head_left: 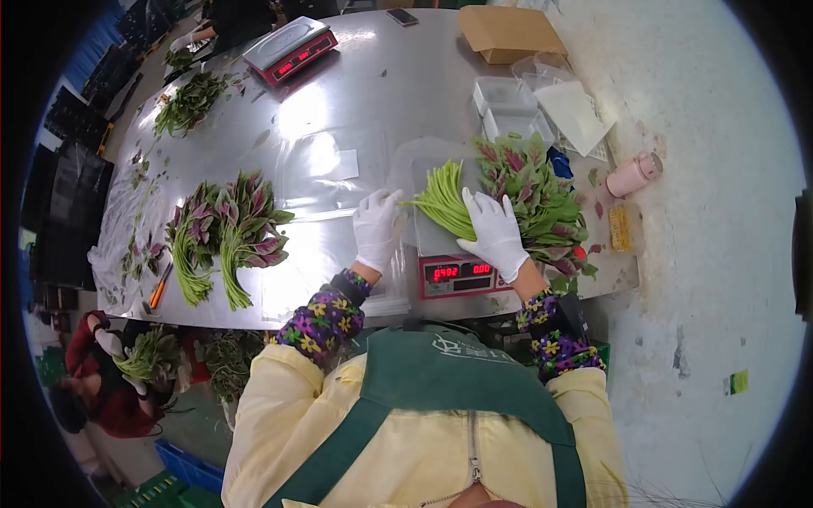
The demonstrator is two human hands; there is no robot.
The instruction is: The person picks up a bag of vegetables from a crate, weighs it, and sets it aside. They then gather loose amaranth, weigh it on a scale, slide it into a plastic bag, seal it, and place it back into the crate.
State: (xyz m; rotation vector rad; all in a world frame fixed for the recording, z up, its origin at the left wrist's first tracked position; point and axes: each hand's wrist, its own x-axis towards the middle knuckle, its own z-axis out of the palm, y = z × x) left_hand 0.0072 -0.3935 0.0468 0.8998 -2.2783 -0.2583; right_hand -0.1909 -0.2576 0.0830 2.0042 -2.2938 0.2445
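Observation:
A bunch of red-and-green amaranth [538, 203] lies across a digital scale [432, 292], its pale green stems pointing left and its leaves hanging over the right side. The scale's red display seems to read 0.492. My right hand [494, 230], in a white glove, rests on the bunch where stems meet leaves, fingers apart. At the stem ends, my left hand [378, 229], also gloved, has its fingers bent together around the tip of one stem that sticks out from the others.
More amaranth bunches [241, 229] lie left, near an orange-handled tool [159, 286]. A second scale [290, 49], phone [402, 17] and cardboard box [512, 34] are farther back. Plastic trays [506, 102] and a pink bottle [635, 173] stand right. Other people work at left.

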